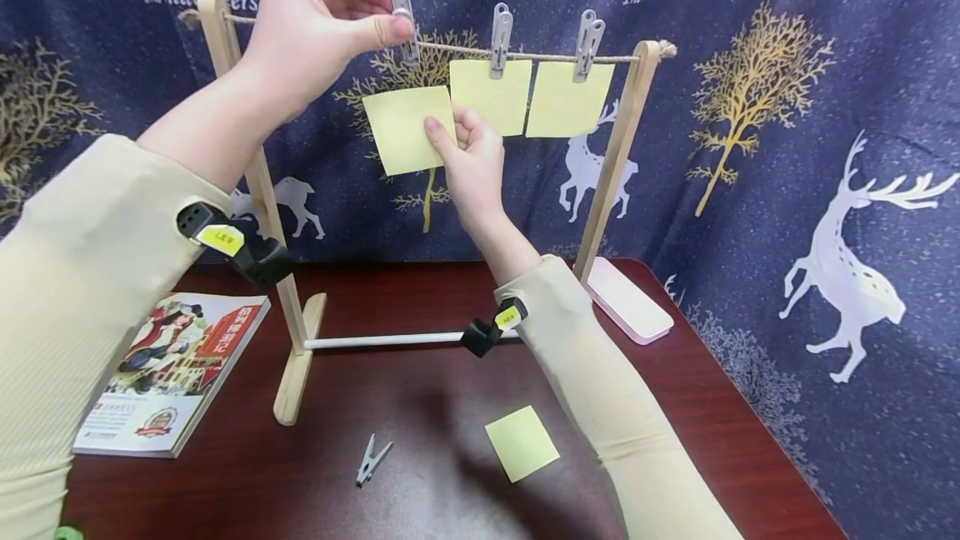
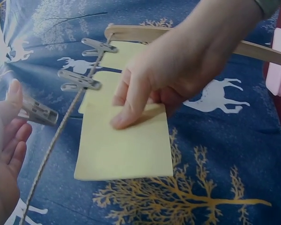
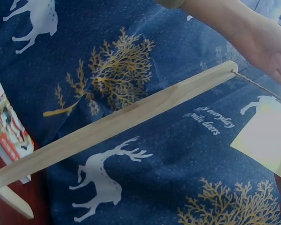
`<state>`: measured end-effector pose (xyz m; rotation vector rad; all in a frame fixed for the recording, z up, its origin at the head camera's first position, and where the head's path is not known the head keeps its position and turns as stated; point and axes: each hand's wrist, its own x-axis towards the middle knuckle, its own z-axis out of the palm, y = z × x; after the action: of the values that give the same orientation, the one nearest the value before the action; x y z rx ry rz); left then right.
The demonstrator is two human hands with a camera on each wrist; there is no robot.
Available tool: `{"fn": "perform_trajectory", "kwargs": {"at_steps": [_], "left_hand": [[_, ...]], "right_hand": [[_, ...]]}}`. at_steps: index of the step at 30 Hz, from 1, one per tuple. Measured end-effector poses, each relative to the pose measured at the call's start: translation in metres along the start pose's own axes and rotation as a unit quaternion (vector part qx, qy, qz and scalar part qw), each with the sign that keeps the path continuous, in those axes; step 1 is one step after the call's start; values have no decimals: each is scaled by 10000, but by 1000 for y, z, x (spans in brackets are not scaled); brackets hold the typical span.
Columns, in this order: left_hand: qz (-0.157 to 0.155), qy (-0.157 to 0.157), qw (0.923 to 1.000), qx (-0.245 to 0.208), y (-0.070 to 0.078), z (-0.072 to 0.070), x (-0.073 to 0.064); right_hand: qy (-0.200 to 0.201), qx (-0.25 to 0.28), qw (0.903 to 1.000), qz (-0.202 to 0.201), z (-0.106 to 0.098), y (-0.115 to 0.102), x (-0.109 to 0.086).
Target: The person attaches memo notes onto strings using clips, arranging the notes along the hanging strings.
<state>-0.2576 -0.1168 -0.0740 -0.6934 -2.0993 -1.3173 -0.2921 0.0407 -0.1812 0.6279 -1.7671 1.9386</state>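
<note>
My left hand [image 1: 300, 32] pinches a grey clothespin [image 1: 403, 19] between thumb and fingers, close to the twine [image 1: 457, 49]. In the left wrist view that clothespin [image 2: 40, 111] sits just to the side of the twine, its tip pointing at it. Lower down, my right hand [image 1: 477, 165] pinches a yellow sticky note [image 1: 405, 132] by its right edge, thumb in front. This note hangs below the twine and overlaps a second note [image 1: 491, 94] in the left wrist view. A third note [image 1: 567, 102] hangs at the right; grey clothespins [image 1: 501, 40] clip both to the twine.
Wooden posts [image 1: 611, 165] hold the twine, joined low down by a white rod [image 1: 390, 340]. On the dark red table lie a loose clothespin [image 1: 371, 461], another yellow note [image 1: 522, 443], a book [image 1: 176, 373] at left and a pink case [image 1: 630, 302] behind the right post.
</note>
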Motion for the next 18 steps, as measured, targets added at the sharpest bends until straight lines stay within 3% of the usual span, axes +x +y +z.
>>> {"fn": "perform_trajectory", "kwargs": {"at_steps": [11,18], "left_hand": [[-81,580,9972,-455,10,7,11],[8,955,9954,115,10,13,12]], "right_hand": [[142,-106,9998,59,4,1,8],[186,-173,9997,-38,4,2,16]]}}
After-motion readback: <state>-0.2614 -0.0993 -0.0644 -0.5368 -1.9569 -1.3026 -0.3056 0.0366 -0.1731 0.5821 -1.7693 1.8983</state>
